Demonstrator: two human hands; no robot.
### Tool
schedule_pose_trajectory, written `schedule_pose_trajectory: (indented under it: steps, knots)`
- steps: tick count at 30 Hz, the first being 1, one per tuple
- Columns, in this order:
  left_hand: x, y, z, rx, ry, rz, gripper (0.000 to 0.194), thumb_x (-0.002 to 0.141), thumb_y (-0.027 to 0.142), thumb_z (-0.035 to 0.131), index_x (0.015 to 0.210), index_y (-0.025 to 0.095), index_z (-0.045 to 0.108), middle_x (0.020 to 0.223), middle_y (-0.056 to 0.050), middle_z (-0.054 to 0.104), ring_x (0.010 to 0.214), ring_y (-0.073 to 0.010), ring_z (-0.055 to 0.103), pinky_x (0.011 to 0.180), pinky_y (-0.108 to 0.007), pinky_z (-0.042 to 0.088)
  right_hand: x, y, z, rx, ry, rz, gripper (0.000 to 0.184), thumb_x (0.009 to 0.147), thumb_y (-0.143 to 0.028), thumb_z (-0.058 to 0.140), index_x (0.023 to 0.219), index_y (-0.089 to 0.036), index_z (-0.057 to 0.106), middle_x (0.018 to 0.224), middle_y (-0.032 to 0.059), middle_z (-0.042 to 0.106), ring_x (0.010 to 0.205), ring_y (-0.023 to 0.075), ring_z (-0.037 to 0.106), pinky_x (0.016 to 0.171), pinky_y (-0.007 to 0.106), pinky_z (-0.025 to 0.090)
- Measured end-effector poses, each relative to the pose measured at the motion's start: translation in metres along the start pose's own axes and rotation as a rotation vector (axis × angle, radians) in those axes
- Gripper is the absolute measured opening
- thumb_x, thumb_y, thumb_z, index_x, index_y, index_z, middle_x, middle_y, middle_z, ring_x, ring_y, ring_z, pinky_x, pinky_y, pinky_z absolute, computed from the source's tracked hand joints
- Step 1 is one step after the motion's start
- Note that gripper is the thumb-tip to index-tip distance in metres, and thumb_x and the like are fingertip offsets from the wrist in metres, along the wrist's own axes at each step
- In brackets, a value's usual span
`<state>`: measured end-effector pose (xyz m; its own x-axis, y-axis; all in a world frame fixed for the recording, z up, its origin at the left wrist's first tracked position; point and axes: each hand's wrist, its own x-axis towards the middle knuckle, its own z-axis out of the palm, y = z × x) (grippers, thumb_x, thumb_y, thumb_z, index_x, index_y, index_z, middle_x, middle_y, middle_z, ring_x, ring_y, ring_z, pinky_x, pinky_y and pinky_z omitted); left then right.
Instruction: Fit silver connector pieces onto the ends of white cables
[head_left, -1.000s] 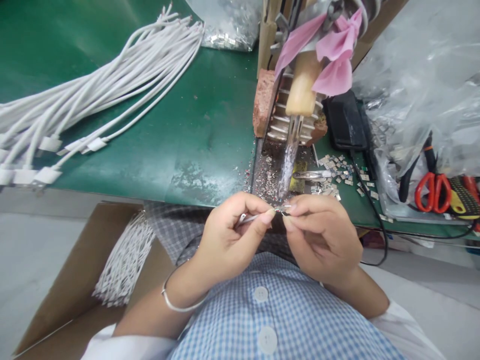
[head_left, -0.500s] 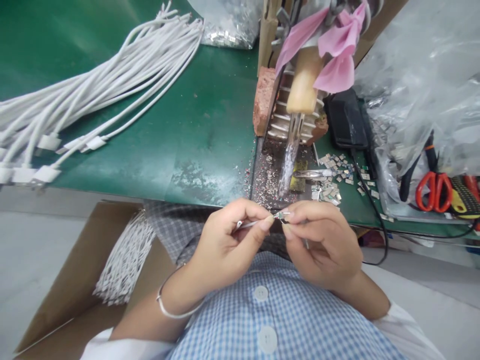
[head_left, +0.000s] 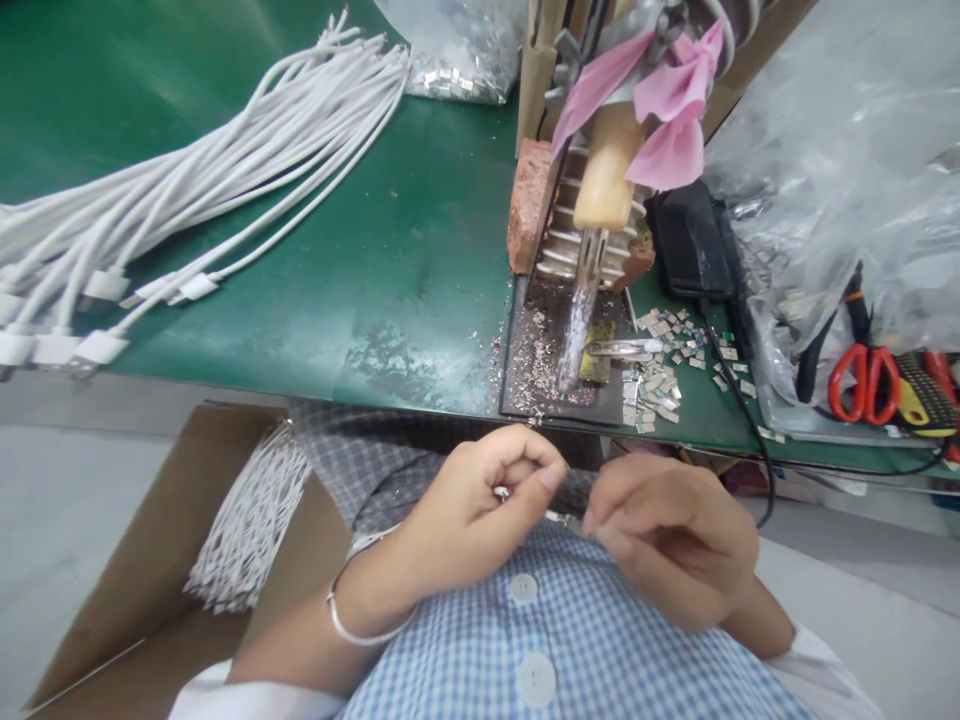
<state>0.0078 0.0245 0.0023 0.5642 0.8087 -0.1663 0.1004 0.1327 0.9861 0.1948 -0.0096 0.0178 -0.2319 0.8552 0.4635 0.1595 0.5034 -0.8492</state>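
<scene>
Above my lap, in front of the bench edge, my left hand point(head_left: 487, 510) is closed, thumb pressed to the forefinger. It holds a white cable, of which only a short bit point(head_left: 502, 493) shows inside the curled fingers. My right hand point(head_left: 675, 540) is closed too, a little blurred, its fingertips pinching a small silvery connector piece point(head_left: 564, 520) that points toward my left hand. Whether this piece is joined to the cable is hidden. Beyond my hands, a soldering iron point(head_left: 600, 185) with a wooden handle is fixed tip down over a dark plate point(head_left: 517, 395) covered with solder specks.
White USB cables point(head_left: 247, 150) lie bundled on the green bench point(head_left: 420, 220). Small metal connectors point(head_left: 656, 385) are scattered right of the iron, near red-handled scissors point(head_left: 862, 385) and a black adapter point(head_left: 694, 240). A cardboard box point(head_left: 142, 530) with white cables stands low at left.
Both hands have come down from the bench edge toward my lap. My right hand has moved slightly right, and the gap between the fingertips of my two hands is wider.
</scene>
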Motion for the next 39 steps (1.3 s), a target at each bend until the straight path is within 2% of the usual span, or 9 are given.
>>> schedule_pose_trajectory:
  steps: [5, 8, 11, 14, 17, 23, 29, 35, 39]
  knots:
    - [-0.002, 0.000, 0.001, 0.141, -0.150, -0.007, 0.003, 0.091, 0.023, 0.055, 0.092, 0.021, 0.053, 0.064, 0.005, 0.057, 0.051, -0.0114, 0.050, 0.048, -0.022, 0.035, 0.004, 0.004, 0.004, -0.247, -0.108, 0.036, 0.004, 0.090, -0.017, 0.063, 0.093, -0.018, 0.064, 0.071, -0.0004, 0.063, 0.064, 0.0111, 0.057, 0.056, 0.022, 0.048]
    - [-0.003, 0.001, 0.002, 0.264, -0.191, 0.036, 0.011, 0.082, 0.015, 0.056, 0.086, 0.022, 0.048, 0.071, 0.004, 0.060, 0.059, -0.0137, 0.054, 0.053, -0.024, 0.038, 0.004, 0.005, 0.009, -0.309, -0.205, 0.022, 0.008, 0.093, -0.025, 0.059, 0.094, -0.019, 0.064, 0.074, -0.0002, 0.065, 0.065, 0.0116, 0.058, 0.057, 0.024, 0.047]
    - [-0.005, 0.002, 0.002, 0.319, -0.225, 0.036, 0.019, 0.077, 0.008, 0.052, 0.084, 0.023, 0.045, 0.069, 0.006, 0.057, 0.056, -0.0128, 0.051, 0.050, -0.023, 0.037, 0.002, 0.006, 0.010, -0.300, -0.199, -0.013, 0.010, 0.092, -0.016, 0.053, 0.089, -0.020, 0.063, 0.072, -0.0010, 0.064, 0.064, 0.0113, 0.057, 0.057, 0.024, 0.045]
    - [-0.007, 0.003, 0.001, 0.250, -0.222, 0.009, 0.015, 0.084, 0.010, 0.052, 0.090, 0.023, 0.048, 0.069, 0.005, 0.057, 0.054, -0.0114, 0.050, 0.048, -0.022, 0.037, 0.001, 0.005, 0.007, -0.269, -0.101, 0.004, 0.010, 0.087, -0.012, 0.055, 0.086, -0.020, 0.061, 0.069, -0.0018, 0.060, 0.061, 0.0113, 0.054, 0.054, 0.024, 0.043]
    - [-0.009, 0.003, -0.003, 0.117, -0.131, 0.055, 0.002, 0.092, 0.019, 0.054, 0.093, 0.021, 0.053, 0.063, 0.005, 0.053, 0.050, -0.0102, 0.046, 0.045, -0.020, 0.035, 0.002, 0.004, 0.001, -0.230, -0.016, 0.042, 0.012, 0.085, -0.009, 0.056, 0.084, -0.020, 0.060, 0.067, -0.0019, 0.059, 0.059, 0.0113, 0.052, 0.053, 0.024, 0.041]
    - [-0.009, 0.006, -0.010, 0.072, -0.010, 0.155, 0.007, 0.094, 0.018, 0.058, 0.093, 0.017, 0.065, 0.073, 0.000, 0.066, 0.057, -0.0104, 0.058, 0.050, -0.020, 0.044, 0.006, 0.003, -0.004, -0.229, -0.190, 0.143, 0.016, 0.084, -0.006, 0.055, 0.074, -0.018, 0.058, 0.064, -0.0041, 0.053, 0.056, 0.0077, 0.048, 0.051, 0.021, 0.036]
    - [-0.010, 0.003, -0.008, -0.039, -0.084, 0.116, 0.010, 0.098, 0.022, 0.054, 0.091, 0.018, 0.058, 0.071, -0.001, 0.069, 0.062, -0.0121, 0.065, 0.057, -0.020, 0.050, 0.004, 0.003, 0.000, -0.223, -0.050, 0.085, 0.013, 0.091, -0.014, 0.057, 0.079, -0.018, 0.059, 0.064, -0.0033, 0.056, 0.058, 0.0089, 0.050, 0.052, 0.021, 0.039]
    - [-0.012, -0.004, -0.002, -0.179, -0.221, 0.076, 0.013, 0.101, 0.029, 0.048, 0.092, 0.020, 0.049, 0.075, -0.006, 0.072, 0.065, -0.0146, 0.067, 0.059, -0.022, 0.051, 0.003, 0.005, 0.010, -0.154, 0.014, 0.010, 0.013, 0.094, -0.013, 0.054, 0.082, -0.018, 0.058, 0.061, -0.0037, 0.057, 0.057, 0.0092, 0.050, 0.054, 0.022, 0.042]
    - [-0.013, -0.005, 0.001, -0.233, -0.238, 0.047, 0.011, 0.102, 0.029, 0.047, 0.095, 0.020, 0.047, 0.076, -0.005, 0.073, 0.069, -0.0157, 0.069, 0.061, -0.023, 0.053, 0.002, 0.007, 0.013, -0.118, 0.039, 0.002, 0.011, 0.093, -0.013, 0.054, 0.083, -0.019, 0.057, 0.062, -0.0030, 0.057, 0.058, 0.0097, 0.049, 0.055, 0.023, 0.042]
